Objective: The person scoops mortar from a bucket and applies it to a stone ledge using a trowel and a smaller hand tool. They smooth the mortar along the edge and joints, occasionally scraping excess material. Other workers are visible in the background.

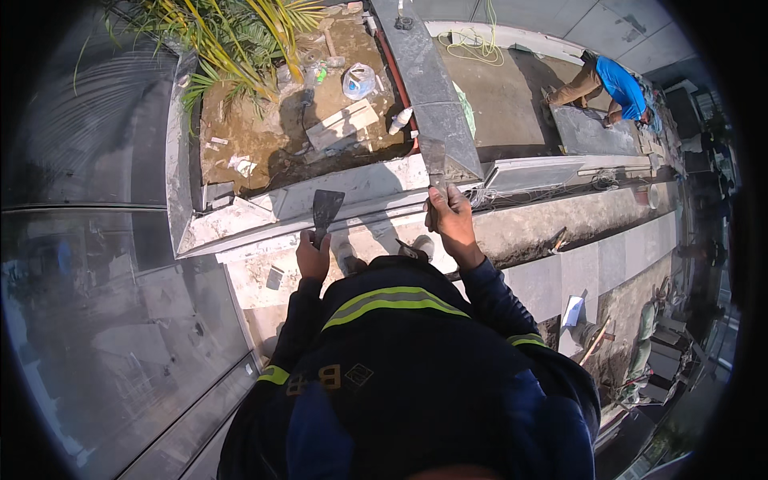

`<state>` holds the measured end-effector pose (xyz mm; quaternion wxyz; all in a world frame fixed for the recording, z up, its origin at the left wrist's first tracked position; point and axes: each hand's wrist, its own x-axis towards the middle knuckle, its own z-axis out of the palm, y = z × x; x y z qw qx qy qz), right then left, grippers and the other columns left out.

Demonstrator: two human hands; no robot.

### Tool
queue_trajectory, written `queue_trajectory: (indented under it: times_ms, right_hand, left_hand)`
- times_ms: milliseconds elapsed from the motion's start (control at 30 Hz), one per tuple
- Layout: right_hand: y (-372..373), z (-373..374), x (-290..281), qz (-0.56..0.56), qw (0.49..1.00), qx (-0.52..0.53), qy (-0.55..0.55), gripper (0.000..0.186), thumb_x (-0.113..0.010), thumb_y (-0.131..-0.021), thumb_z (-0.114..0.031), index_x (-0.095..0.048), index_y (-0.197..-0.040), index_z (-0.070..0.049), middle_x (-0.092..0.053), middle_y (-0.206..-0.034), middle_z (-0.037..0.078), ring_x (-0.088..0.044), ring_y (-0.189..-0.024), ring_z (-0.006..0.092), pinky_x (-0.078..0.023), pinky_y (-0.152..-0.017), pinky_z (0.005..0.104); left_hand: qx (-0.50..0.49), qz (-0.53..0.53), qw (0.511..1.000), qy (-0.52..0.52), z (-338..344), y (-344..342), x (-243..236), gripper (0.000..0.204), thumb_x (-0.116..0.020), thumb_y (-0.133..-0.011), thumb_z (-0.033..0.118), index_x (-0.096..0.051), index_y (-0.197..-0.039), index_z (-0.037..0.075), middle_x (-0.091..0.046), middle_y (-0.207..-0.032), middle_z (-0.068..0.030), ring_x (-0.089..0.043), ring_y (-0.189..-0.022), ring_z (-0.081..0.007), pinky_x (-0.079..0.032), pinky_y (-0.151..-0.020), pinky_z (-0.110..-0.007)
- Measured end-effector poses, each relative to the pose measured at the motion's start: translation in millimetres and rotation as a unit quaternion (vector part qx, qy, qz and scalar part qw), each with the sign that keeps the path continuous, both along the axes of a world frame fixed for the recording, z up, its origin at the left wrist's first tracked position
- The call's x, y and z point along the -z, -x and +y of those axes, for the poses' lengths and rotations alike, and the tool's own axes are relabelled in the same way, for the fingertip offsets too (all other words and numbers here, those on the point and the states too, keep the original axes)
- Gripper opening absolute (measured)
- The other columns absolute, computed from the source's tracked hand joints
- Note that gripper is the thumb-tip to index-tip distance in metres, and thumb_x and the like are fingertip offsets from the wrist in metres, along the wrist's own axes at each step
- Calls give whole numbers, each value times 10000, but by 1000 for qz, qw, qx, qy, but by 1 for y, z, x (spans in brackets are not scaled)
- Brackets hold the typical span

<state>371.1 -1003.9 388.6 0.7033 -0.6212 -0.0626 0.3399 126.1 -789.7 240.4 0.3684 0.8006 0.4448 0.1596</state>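
My left hand [313,258] is closed around the handle of a putty knife, whose wide dark blade [327,206] points up and away over the pale ledge [376,182]. My right hand [455,222] grips a second scraper, its greyish blade [433,154] upright at the corner where the ledge meets a dark stone coping [437,124]. Whether the right blade touches the stone I cannot tell. The fingers of both hands wrap the handles and partly hide them.
Beyond the ledge lies a soil planter with a palm [240,48], a plastic bag [358,82], a white bottle [400,120] and board pieces [342,125]. A co-worker in blue [620,86] bends over a grey slab [594,130]. At right, a trench borders grey paving [560,276].
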Motion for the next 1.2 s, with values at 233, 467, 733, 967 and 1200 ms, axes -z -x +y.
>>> queue_trajectory:
  times_ms: [233,467,733,967,1200]
  right_hand:
    - [33,6,22,-236,946,-114,191,446,-594,-1030,-285,-599,-1286,80,-678,-970,147,-614,-940,213,-489,-890,349]
    - [46,39,-42,-177,962,-167,125,244,-635,-999,-172,-530,-1141,-4,-635,-934,142,-646,-698,185,-517,-583,324]
    - [72,83,-75,-476,841,-151,205,414,-577,-968,-131,-507,-1333,51,-636,-1074,346,-654,-815,533,-528,-701,555]
    - [42,75,-24,-391,889,-127,203,255,-566,-980,-112,-536,-1138,85,-634,-822,330,-625,-846,533,-494,-698,548]
    - [76,78,-55,-450,861,-184,150,299,-560,-967,-148,-481,-1180,47,-629,-995,360,-645,-806,525,-522,-684,569]
  left_hand:
    - [69,-125,987,71,0,-45,-94,360,-634,-1004,285,-552,-1133,-40,-663,-757,-150,-654,-678,-238,-501,-642,-376]
    - [94,-169,977,88,-2,-60,-90,371,-598,-1025,310,-581,-1119,-48,-612,-714,-155,-625,-649,-267,-483,-634,-401]
    - [129,-138,982,-31,2,-74,-105,342,-603,-1010,243,-582,-1152,-67,-677,-844,-259,-671,-786,-457,-513,-685,-490]
    - [144,-160,976,18,-2,-73,-120,292,-589,-1016,206,-573,-1138,-59,-664,-844,-256,-655,-772,-456,-499,-680,-485]
    - [223,-186,954,-74,-14,-79,-110,295,-570,-1020,228,-565,-1106,-54,-667,-868,-277,-652,-806,-481,-497,-684,-511]
